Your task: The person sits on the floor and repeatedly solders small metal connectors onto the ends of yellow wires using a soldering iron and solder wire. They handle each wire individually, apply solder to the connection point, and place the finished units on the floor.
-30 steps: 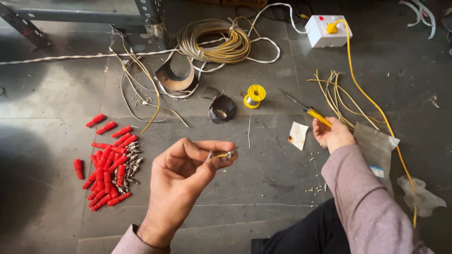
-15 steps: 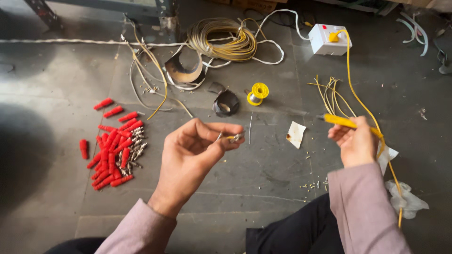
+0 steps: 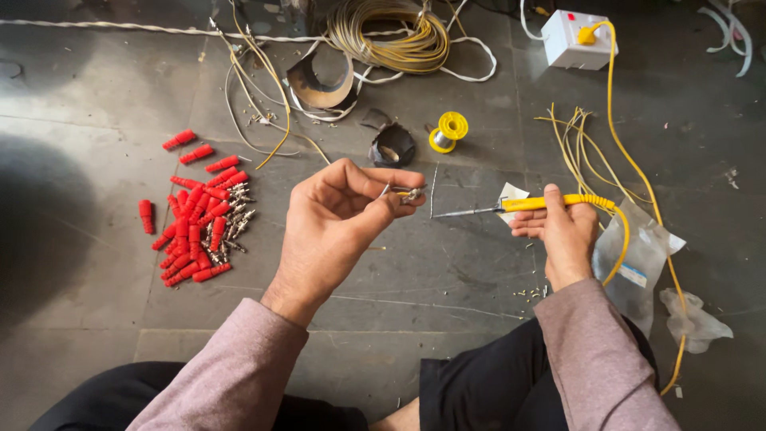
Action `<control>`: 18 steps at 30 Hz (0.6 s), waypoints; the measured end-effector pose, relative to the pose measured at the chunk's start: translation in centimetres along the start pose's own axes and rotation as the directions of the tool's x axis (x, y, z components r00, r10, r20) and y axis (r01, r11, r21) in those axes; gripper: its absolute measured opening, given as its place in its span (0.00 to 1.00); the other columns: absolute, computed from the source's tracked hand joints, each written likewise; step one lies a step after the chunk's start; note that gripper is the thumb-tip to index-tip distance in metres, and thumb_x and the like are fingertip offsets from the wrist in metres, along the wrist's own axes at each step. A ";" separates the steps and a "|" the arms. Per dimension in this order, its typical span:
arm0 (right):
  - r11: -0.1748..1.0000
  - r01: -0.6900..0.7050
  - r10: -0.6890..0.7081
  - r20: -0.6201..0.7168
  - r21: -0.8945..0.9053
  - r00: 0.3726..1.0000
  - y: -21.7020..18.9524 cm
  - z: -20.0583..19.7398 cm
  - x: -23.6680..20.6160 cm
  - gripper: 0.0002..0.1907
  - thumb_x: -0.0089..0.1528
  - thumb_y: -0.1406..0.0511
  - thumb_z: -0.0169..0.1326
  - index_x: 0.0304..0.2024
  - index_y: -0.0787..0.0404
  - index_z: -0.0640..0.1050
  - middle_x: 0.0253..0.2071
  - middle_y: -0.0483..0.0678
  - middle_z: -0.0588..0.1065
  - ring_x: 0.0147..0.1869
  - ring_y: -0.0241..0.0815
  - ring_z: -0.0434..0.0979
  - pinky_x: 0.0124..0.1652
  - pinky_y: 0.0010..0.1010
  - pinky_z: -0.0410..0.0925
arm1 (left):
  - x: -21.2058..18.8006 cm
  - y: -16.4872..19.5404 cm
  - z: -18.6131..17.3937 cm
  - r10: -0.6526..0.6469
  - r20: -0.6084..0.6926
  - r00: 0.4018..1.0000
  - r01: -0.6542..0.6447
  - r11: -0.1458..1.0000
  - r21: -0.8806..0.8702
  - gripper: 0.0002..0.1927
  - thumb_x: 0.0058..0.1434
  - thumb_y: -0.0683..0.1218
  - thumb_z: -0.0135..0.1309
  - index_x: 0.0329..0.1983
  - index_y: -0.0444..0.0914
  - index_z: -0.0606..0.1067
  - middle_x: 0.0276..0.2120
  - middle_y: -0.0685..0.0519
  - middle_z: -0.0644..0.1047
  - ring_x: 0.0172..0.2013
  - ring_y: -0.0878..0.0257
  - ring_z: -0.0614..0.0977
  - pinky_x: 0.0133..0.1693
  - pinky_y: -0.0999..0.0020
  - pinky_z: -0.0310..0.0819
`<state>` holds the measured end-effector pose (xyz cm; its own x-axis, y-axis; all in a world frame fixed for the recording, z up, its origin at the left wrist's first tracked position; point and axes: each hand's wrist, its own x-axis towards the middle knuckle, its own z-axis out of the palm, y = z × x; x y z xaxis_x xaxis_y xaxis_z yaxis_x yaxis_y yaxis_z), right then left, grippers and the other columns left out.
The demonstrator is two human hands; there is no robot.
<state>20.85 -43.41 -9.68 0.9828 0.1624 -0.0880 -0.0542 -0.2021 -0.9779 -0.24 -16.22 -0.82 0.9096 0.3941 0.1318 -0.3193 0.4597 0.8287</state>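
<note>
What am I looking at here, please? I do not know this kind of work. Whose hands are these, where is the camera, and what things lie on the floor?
The camera sits on a person's head and looks down at their own two bare hands above a grey stone floor. The left hand pinches a small metal connector between thumb and finger. The right hand grips a soldering iron with a yellow handle, tip pointing at the connector but apart from it. On the floor lie a pile of red plug covers, a small yellow spool, a coil of yellowish cable and a white socket box.

Small metal piece [image 3: 411, 193], perhaps a plug, too tiny.
</note>
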 end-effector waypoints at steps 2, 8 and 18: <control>1.000 -0.012 0.012 0.003 -0.009 1.000 0.3 0.0 0.1 0.22 0.74 0.59 0.45 0.38 0.76 0.74 0.29 0.60 0.78 0.27 0.48 0.81 0.26 0.33 0.76 | 0.1 -0.1 0.0 -0.008 0.001 1.000 0.008 1.000 -0.002 0.08 0.61 0.28 0.49 0.31 0.31 0.69 0.49 0.35 0.81 0.48 0.54 0.85 0.54 0.58 0.84; 1.000 -0.024 0.024 -0.001 -0.005 1.000 0.1 0.1 0.2 0.21 0.74 0.60 0.45 0.39 0.76 0.73 0.29 0.61 0.78 0.27 0.48 0.82 0.26 0.34 0.77 | 0.1 -0.5 0.2 -0.023 0.006 1.000 0.023 1.000 0.003 0.08 0.60 0.27 0.48 0.31 0.32 0.68 0.48 0.35 0.81 0.48 0.55 0.85 0.54 0.57 0.85; 1.000 -0.030 0.030 -0.001 -0.001 1.000 -0.5 0.4 -0.2 0.20 0.74 0.60 0.45 0.40 0.75 0.73 0.30 0.61 0.78 0.28 0.48 0.82 0.26 0.34 0.77 | 0.1 -0.4 0.1 -0.031 0.013 0.999 0.031 0.999 0.030 0.08 0.61 0.28 0.48 0.31 0.32 0.68 0.49 0.35 0.81 0.48 0.54 0.85 0.54 0.58 0.85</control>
<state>20.59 -42.94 -9.27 0.9809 0.1552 -0.1170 -0.0833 -0.2077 -0.9746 -0.04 -16.46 -1.05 0.9223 0.3695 0.1131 -0.2831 0.4471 0.8485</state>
